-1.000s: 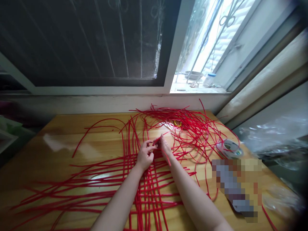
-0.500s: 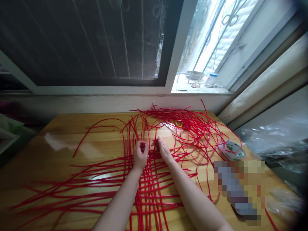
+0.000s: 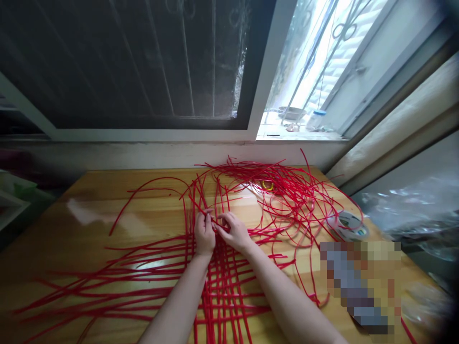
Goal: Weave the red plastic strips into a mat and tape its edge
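Note:
Many long red plastic strands (image 3: 150,267) lie across a wooden table (image 3: 89,215), crossing in a woven grid (image 3: 224,291) in front of me. My left hand (image 3: 204,234) sits at the far edge of the grid, its fingers pinched on a red strand (image 3: 211,213). My right hand (image 3: 232,231) is right beside it, fingers curled and pinching the same stretch of strand. A loose tangle of red strands (image 3: 283,191) spreads behind and to the right of both hands.
A roll of tape (image 3: 349,225) lies at the table's right edge. A small yellow ring (image 3: 267,185) sits within the tangle. A blurred-out object (image 3: 358,286) lies at the right front. Crinkled clear plastic (image 3: 409,210) and a window wall border the table.
Both hands have moved slightly left and toward me, coming together at the grid's far edge. The strand end my right hand held up a second ago is now down at the weave.

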### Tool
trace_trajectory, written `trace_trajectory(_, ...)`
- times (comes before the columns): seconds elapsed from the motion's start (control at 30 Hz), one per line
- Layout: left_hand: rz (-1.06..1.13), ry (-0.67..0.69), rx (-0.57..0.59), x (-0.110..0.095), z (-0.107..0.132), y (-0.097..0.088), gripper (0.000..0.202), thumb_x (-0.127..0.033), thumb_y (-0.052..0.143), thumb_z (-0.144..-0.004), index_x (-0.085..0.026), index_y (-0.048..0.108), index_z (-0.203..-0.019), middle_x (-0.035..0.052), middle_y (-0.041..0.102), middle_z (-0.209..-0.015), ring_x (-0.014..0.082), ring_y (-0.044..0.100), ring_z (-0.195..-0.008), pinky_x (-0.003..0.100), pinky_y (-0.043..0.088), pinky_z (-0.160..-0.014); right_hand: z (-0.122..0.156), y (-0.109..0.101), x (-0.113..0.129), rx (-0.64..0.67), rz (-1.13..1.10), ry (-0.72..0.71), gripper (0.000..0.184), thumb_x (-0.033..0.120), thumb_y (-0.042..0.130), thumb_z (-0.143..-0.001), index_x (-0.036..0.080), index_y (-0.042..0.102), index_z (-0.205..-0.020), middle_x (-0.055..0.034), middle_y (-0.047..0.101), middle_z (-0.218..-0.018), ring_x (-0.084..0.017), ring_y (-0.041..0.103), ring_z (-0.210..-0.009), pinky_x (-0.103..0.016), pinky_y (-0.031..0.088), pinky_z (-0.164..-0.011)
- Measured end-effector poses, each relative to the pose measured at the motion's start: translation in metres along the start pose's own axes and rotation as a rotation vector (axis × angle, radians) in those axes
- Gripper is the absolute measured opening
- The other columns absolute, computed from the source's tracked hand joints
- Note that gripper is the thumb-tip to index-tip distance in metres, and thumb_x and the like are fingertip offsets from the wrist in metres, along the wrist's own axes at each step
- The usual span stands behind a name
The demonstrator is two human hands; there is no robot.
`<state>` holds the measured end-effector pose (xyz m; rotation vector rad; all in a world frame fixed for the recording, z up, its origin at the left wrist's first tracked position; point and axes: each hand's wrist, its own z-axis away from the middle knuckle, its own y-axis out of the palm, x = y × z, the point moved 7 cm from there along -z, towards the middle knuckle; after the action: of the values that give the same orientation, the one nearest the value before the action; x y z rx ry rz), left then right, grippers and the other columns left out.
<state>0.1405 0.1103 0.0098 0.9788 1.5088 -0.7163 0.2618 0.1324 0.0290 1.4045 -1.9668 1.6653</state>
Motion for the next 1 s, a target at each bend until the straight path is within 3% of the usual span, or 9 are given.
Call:
trace_trajectory(0.2,-0.250,0.096,0.161,-0.002,-0.006,0.007,0.027,-0.017,0.044,-0.080,-0.018,0.055,-0.104,0.0050,0.058,-0.090,0.0141,0.056,-0.077,0.026,0.047,-0.069,-0.005,0.021,-0.020,0.106,0.066,0.185,0.018,0.032,0.044,-0.084,0.020,0.055,-0.075,-0.0024,0.058,-0.074,-0.014,0.051,-0.066,-0.023,0.035,-0.060)
trace_trajectory(0.33,-0.538,0.149,0.147,0.001,-0.008,0.011,0.035,-0.007,0.047,-0.068,-0.018,0.053,-0.101,0.0071,0.054,-0.095,0.0165,0.055,-0.078,0.031,0.048,-0.072,-0.004,0.020,-0.032,0.059,0.014,0.275,0.025,0.033,0.036,-0.086,0.021,0.049,-0.068,-0.0001,0.053,-0.065,-0.014,0.047,-0.060,-0.023,0.032,-0.057)
trace_trajectory(0.53,-0.736,0.139,0.112,0.003,-0.009,0.014,0.027,-0.016,0.058,-0.067,-0.013,0.057,-0.094,0.0132,0.051,-0.095,0.0299,0.049,-0.098,0.047,0.038,-0.088,-0.004,0.015,-0.036,0.000,-0.080,0.318,0.023,0.036,0.035,-0.084,0.021,0.045,-0.070,0.0007,0.051,-0.065,-0.014,0.047,-0.060,-0.024,0.033,-0.057)
trace_trajectory(0.77,-0.798,0.103,0.128,0.008,-0.016,0.015,0.017,-0.016,0.059,-0.064,-0.015,0.061,-0.081,0.0100,0.052,-0.087,0.0271,0.052,-0.089,0.042,0.042,-0.082,-0.003,0.013,-0.041,-0.042,-0.343,0.353,0.020,0.038,0.040,-0.081,0.021,0.045,-0.071,0.0015,0.050,-0.066,-0.015,0.048,-0.064,-0.026,0.037,-0.064)
trace_trajectory(1.0,-0.645,0.151,0.145,0.001,-0.012,0.008,0.007,-0.016,0.054,-0.067,-0.019,0.062,-0.067,0.0036,0.053,-0.081,0.0173,0.055,-0.077,0.030,0.046,-0.071,-0.003,0.019,-0.050,-0.043,-0.481,0.394,0.032,0.046,0.031,-0.085,0.022,0.044,-0.068,0.0023,0.049,-0.058,-0.012,0.046,-0.053,-0.024,0.039,-0.053)
